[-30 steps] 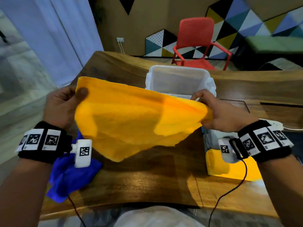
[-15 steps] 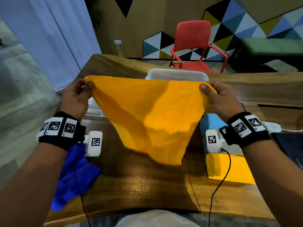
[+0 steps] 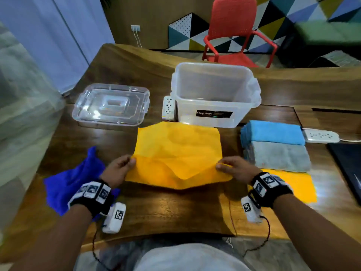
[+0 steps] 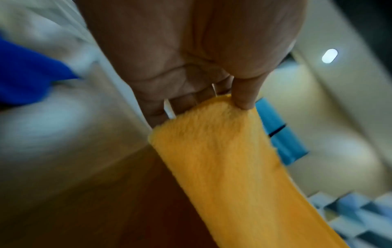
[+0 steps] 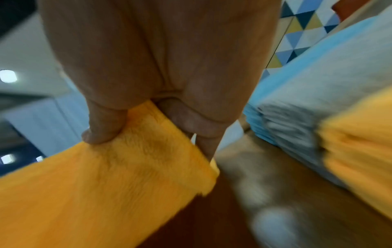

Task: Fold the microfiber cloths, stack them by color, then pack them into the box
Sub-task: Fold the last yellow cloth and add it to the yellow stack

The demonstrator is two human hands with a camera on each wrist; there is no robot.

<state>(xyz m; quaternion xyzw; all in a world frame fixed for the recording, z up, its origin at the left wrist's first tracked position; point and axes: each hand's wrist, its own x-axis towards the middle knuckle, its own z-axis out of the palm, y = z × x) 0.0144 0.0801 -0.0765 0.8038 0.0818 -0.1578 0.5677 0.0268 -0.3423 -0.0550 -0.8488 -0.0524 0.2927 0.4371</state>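
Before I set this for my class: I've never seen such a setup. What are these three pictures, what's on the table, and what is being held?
No machine: a person wearing three cameras. The wide picture is from the head; the close-ups look along each wrist. The left hand and right hand each pinch a near corner of a yellow cloth, its far part lying on the table. Behind it stand an open box and its lid. Right: folded blue, grey and yellow cloths. Left: an unfolded dark blue cloth.
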